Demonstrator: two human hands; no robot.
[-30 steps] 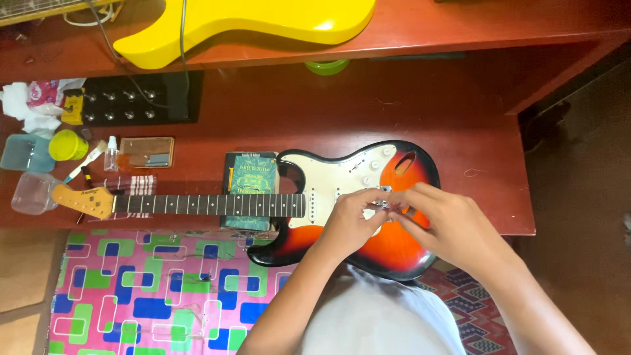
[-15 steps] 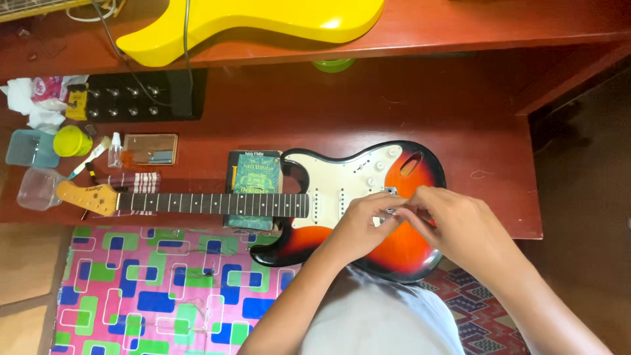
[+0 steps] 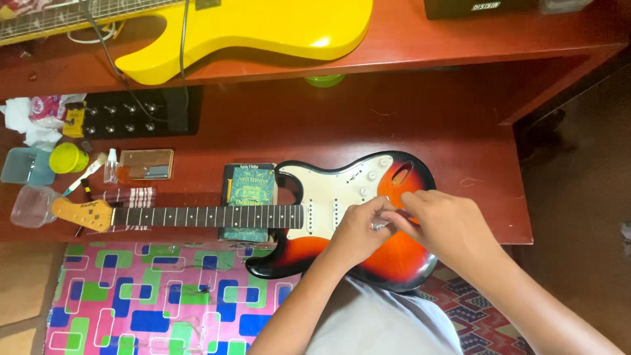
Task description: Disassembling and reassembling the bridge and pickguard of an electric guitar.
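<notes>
Both hands have barely budged over the last second, still huddled together at the guitar (image 3: pixel 342 217) bridge, roughly 4 o'clock on the bench (image 3: pixel 460 164). Left hand (image 3: pixel 358 230) pinches a small shiny metal bit; right hand (image 3: pixel 447 223) is curled narrow, fingertips meeting it.

Yellow guitar body (image 3: pixel 250 33) lies on upper shelf. Black pedal unit (image 3: pixel 141 113) sits below it. Green book (image 3: pixel 248 187) under the neck. Yellow-lidded jar (image 3: pixel 68 158) beside clear containers (image 3: pixel 27 186). Patterned mat (image 3: pixel 144 299) on floor.
</notes>
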